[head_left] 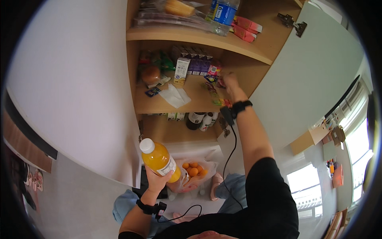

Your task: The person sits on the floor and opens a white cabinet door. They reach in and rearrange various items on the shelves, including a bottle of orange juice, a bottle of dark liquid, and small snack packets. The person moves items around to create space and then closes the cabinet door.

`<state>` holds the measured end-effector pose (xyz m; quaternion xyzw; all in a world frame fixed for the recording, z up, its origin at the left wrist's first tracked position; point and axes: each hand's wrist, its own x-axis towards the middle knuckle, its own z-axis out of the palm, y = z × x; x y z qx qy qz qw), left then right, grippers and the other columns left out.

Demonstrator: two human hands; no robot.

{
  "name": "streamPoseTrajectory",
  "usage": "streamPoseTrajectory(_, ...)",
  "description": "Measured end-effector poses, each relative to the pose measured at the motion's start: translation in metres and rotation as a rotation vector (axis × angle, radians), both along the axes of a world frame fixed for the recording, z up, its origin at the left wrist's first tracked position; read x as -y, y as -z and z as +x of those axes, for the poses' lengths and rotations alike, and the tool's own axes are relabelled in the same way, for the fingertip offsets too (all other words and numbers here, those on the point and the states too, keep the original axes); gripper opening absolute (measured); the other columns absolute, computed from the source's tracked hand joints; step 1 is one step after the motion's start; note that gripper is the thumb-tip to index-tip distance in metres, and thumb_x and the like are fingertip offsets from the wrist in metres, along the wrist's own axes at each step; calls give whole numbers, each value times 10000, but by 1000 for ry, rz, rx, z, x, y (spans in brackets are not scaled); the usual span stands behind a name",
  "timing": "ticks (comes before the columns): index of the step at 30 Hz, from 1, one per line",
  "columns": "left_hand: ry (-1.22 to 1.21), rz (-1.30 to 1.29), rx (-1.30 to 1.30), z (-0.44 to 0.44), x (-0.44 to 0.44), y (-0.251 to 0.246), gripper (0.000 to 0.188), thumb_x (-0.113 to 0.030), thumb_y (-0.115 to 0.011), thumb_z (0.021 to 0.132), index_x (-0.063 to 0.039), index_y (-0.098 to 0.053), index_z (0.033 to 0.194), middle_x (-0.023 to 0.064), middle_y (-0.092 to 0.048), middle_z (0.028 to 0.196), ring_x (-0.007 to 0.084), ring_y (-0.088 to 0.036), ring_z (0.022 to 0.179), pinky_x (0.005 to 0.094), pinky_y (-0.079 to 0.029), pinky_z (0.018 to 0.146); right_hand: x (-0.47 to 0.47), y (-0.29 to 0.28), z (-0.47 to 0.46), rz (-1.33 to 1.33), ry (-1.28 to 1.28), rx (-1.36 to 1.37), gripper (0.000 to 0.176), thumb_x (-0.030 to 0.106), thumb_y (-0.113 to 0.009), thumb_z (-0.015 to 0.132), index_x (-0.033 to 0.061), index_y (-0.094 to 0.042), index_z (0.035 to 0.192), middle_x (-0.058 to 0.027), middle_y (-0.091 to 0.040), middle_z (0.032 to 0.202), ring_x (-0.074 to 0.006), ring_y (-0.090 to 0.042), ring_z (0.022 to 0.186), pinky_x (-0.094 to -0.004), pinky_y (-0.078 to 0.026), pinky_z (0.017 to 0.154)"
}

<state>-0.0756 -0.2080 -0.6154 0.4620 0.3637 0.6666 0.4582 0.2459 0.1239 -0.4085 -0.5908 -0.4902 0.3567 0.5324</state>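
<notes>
My left hand (158, 180) is wrapped around an orange juice bottle (162, 159) with a white cap, held tilted in front of the cabinet. Reaching onto the middle shelf (197, 103), my right hand (230, 81) is at some small snack packets (211, 87). Its fingertips are partly hidden, so whether they grip a packet is unclear. Close by lie a blue packet (211, 78), a pink packet (214, 69) and a green-and-red packet (223, 102). A white carton (181, 71) stands in front of several purple cartons (199, 65). White tissue (175, 96) lies near the shelf's front.
Hinged cabinet doors stand open at left (77, 89) and right (307, 74). Bagged bread (150, 74) sits at the shelf's left. Above is a water bottle (223, 15); below are dark (195, 121) and white bottles (206, 122). A plastic bag of oranges (194, 173) is on the floor.
</notes>
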Motion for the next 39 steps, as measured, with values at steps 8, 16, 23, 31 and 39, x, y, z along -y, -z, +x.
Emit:
streamPoseTrajectory(8, 68, 96, -102, 7, -9, -4, 856, -67, -817, 610, -33, -288, 1282, 110, -487, 1194, 204, -527, 1102, 368, -429, 952, -104, 13, 6, -136, 249, -243, 124, 140, -529, 882, 66, -589, 960, -112, -593, 895, -215, -586, 770, -339, -531, 547)
streamPoseTrajectory(16, 79, 42, -109, 13, -20, 8, 876, -170, -860, 586, -3, -329, 1263, 117, -527, 1164, 197, -548, 1069, 338, -438, 925, -132, 43, 5, 183, 326, -361, 238, 204, -618, 840, -16, -674, 913, -137, -652, 877, -226, -613, 752, -347, -484, 644)
streamPoseTrajectory(23, 77, 34, -119, 11, -20, 15, 871, -188, -860, 598, -12, -330, 1266, 119, -527, 1171, 201, -550, 1077, 341, -438, 930, -170, 50, 9, 173, 358, -401, 301, 204, -622, 847, -32, -666, 1029, -130, -668, 962, -203, -622, 857, -352, -495, 671)
streamPoseTrajectory(31, 85, 26, -174, 11, -18, 18, 896, -226, -861, 601, -15, -320, 1284, 123, -526, 1186, 210, -552, 1089, 338, -437, 943, -162, 42, 7, 113, 325, -585, 221, 153, -566, 879, 8, -574, 1045, -161, -598, 866, -305, -609, 631, -463, -549, 485)
streamPoseTrajectory(39, 101, 41, -230, 14, -18, 16, 907, -228, -857, 606, 0, -310, 1293, 141, -528, 1198, 230, -553, 1103, 346, -439, 948, -90, 10, -30, 80, 334, -637, 40, 18, -551, 832, -14, -566, 851, -141, -576, 724, -228, -570, 573, -391, -443, 433)
